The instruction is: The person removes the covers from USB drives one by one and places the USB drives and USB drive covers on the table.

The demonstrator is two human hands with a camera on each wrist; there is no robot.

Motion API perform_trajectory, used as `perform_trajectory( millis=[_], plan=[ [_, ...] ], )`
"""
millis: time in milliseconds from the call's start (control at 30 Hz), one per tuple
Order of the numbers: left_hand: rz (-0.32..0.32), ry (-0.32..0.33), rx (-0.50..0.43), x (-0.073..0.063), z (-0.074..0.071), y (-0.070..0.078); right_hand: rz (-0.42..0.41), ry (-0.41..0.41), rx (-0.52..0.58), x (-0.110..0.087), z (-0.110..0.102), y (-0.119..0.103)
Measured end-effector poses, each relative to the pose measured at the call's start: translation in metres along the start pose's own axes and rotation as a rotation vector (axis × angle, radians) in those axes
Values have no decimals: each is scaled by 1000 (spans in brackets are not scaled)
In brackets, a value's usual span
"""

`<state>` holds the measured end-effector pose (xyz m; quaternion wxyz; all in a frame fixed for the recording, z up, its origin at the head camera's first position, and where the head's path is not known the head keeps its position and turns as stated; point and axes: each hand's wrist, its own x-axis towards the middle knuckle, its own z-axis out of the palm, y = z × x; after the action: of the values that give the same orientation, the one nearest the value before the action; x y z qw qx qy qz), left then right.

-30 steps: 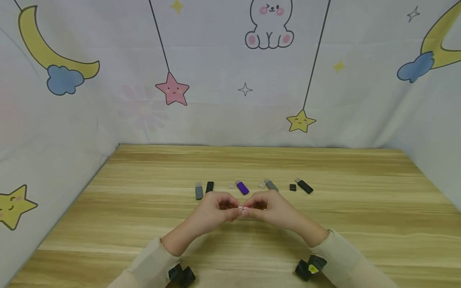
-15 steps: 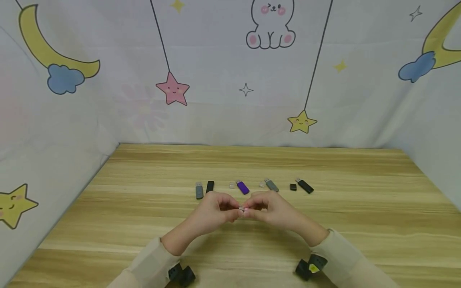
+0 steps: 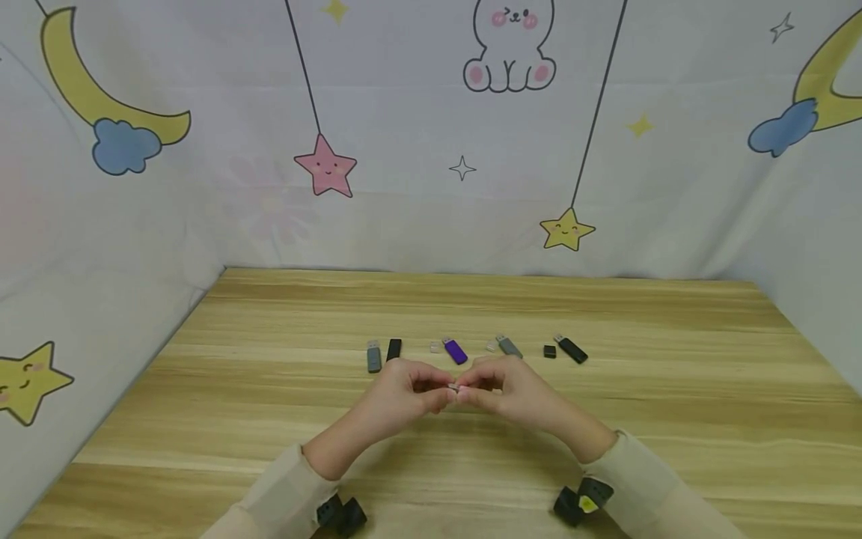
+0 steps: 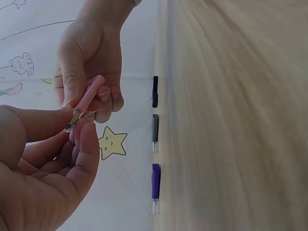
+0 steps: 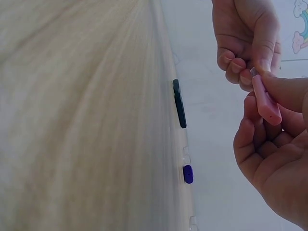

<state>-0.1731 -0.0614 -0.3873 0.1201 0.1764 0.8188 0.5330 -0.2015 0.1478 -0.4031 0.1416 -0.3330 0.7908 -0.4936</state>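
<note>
Between the two hands is a pink USB stick (image 4: 90, 94), raised above the table. My right hand (image 3: 501, 385) grips its pink body between thumb and fingers. My left hand (image 3: 408, 393) pinches the connector end, where a small clear cap (image 4: 70, 127) shows at the metal plug; the fingertips partly hide how far the cap sits over it. In the right wrist view the pink body points toward the camera, and the left fingers meet its far tip.
Behind the hands lie a grey USB stick (image 3: 373, 357), a black piece (image 3: 393, 349), a purple stick (image 3: 455, 351), another grey stick (image 3: 509, 346) and a black stick (image 3: 572, 349). Small clear caps (image 3: 434, 347) and a black cap (image 3: 550, 352) lie beside some. A printed cloth (image 3: 404, 224) hangs behind the table.
Both hands keep their hold on the pink USB stick and its connector end, with only a very slight shift of the fingertips. The head view has shifted a little.
</note>
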Motion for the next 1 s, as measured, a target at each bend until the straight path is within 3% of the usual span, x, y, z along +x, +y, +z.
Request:
perform_trajectory(
  millis=[567, 1000],
  plan=[
    [100, -32, 37, -5, -2, 1, -113, -24, -38, -4, -1, 1],
    [77, -9, 46, -6, -1, 4, -85, -22, -60, -7, -4, -3]
  ],
)
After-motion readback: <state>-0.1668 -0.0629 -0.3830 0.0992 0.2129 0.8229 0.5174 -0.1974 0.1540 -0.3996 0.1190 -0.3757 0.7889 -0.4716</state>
